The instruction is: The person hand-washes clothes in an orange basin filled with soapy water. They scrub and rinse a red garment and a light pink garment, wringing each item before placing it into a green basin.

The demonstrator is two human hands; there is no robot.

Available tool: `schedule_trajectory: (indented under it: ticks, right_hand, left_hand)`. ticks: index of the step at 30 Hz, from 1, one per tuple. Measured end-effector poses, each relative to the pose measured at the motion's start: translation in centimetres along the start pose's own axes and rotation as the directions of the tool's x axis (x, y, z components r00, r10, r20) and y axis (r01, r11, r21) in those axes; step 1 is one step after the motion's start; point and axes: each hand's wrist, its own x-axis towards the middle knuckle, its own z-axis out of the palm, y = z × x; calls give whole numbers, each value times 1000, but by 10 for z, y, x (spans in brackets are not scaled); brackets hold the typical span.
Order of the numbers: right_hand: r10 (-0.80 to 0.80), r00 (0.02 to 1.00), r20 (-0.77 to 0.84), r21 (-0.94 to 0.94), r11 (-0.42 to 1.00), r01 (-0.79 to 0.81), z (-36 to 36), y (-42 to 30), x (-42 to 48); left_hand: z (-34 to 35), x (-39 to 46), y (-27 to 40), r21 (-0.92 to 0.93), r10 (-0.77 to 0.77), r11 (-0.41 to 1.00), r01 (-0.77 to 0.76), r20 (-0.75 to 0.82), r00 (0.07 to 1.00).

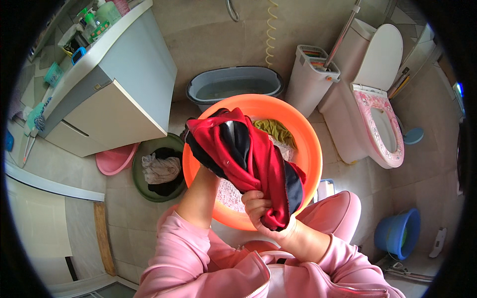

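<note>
A red and black garment point(257, 156) is stretched in a bunched, twisted roll above an orange plastic basin point(313, 156). My right hand point(261, 208) is closed around its lower end, near the basin's front rim. At the upper left, cloth covers my left hand, and only the wrist point(208, 175) and forearm show; how its fingers lie is hidden. Inside the basin, suds point(233, 195) float on the water. An olive-green cloth point(275, 130) lies in there by the far right wall.
Left of the basin, a green tub point(139, 186) holds dark and pale clothes point(160, 169), beside a pink basin point(115, 160). Behind stands a grey water-filled tub point(234, 87). A mop bucket point(305, 82) and toilet point(339, 130) stand right, a blue bucket point(387, 232) lower right, a cabinet point(111, 115) left.
</note>
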Motion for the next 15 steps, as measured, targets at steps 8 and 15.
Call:
schedule_trajectory:
  ticks: [8, 15]
  right_hand:
    - [-127, 984, -129, -127, 986, 111, 8, -7, -9]
    - [-361, 890, -279, -768, 641, 20, 37, 1, -8]
  left_hand:
    - [42, 15, 36, 450, 54, 884, -127, 171, 984]
    - [45, 1, 23, 497, -146, 852, 165, -77, 986]
